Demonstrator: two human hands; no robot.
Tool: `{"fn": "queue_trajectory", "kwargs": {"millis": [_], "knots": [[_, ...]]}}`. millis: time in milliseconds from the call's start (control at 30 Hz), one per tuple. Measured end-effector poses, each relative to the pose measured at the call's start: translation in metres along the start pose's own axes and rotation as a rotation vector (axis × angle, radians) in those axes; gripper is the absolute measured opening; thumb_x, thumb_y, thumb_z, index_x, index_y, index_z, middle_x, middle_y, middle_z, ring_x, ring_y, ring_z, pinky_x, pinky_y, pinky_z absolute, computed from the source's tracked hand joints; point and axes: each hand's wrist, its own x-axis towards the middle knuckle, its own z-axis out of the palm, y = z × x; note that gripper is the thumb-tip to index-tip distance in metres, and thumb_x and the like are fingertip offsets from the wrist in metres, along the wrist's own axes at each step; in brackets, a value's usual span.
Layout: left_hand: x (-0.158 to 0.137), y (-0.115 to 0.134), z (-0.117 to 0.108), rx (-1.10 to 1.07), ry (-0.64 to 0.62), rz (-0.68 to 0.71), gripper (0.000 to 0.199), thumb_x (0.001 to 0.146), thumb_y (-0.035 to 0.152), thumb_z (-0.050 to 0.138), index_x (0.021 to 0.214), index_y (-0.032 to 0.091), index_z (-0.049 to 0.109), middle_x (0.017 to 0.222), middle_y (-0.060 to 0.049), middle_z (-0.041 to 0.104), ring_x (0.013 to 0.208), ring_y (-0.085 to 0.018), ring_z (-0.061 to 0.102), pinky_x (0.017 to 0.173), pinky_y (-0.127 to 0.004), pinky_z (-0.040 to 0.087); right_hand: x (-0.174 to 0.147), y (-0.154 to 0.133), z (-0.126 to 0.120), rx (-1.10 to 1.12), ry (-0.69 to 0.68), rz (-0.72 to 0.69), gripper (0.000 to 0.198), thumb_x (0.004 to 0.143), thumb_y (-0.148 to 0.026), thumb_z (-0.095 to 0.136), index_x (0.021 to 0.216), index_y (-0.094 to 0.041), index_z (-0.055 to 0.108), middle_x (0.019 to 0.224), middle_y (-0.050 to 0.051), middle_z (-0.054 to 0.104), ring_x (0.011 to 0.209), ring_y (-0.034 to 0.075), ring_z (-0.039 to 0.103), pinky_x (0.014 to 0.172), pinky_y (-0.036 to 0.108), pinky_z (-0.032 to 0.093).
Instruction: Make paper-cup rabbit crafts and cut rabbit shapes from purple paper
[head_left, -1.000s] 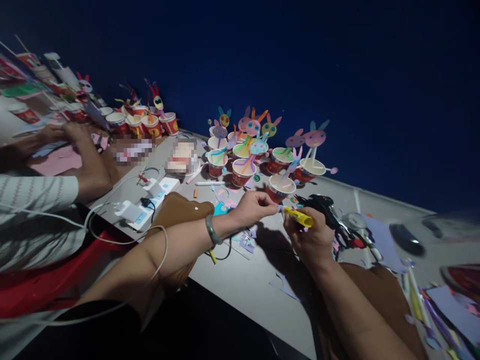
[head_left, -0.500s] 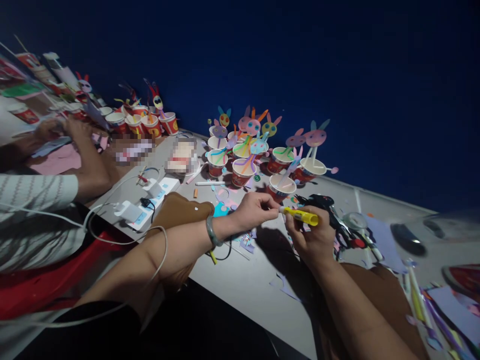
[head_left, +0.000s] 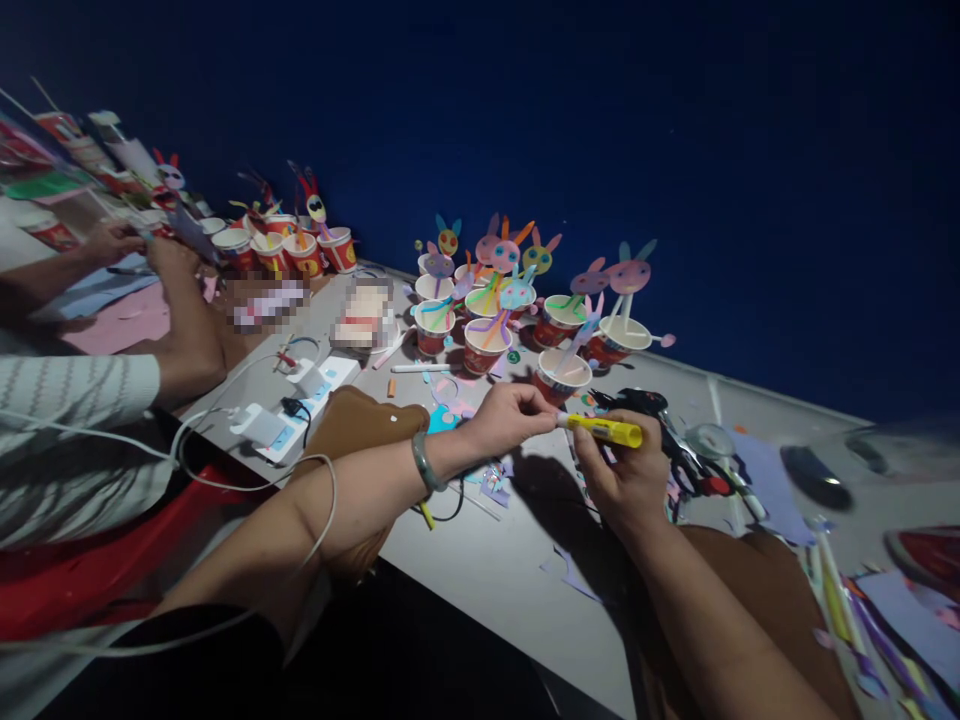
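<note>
A yellow marker (head_left: 611, 431) lies almost level in my right hand (head_left: 626, 470), its fingers closed around the barrel. The marker's pale tip points left, up against the fingertips of my left hand (head_left: 514, 415). Thumb and forefinger of that left hand are pinched together; what is between them, if anything, is too small to make out. A green bangle (head_left: 427, 462) circles my left wrist. Just beyond the hands stands a paper cup (head_left: 562, 372) with a paper rabbit figure in it. Paper scraps (head_left: 495, 485) lie on the table beneath my hands.
Several more red paper cups (head_left: 487, 350) with rabbit figures line the back. A white power strip (head_left: 311, 405) with chargers sits left, its cable crossing my left forearm. Black-handled tools (head_left: 675, 440) lie right. At far left, another person's hands (head_left: 142, 250) work over paper.
My hands and the yellow marker stay nearly in place; the marker has shifted very slightly. At far left, the other person's hands have moved a little.
</note>
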Motion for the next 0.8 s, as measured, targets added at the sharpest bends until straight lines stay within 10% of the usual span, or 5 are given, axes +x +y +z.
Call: {"fn": "queue_trajectory", "kwargs": {"millis": [800], "knots": [[-0.0013,0.0036,-0.0008,0.015,0.003,-0.057,0.021,0.065,0.024,0.077,0.062,0.01,0.061,0.057,0.001,0.059,0.055,-0.004,0.05,0.054,-0.018,0.039,0.0002,0.0079,0.0037,-0.07,0.036,-0.034,0.026,0.082,-0.037,0.067,0.097,-0.022,0.052,0.079,0.001,0.064,0.054,0.014,0.06,0.051,0.028,0.05]]}}
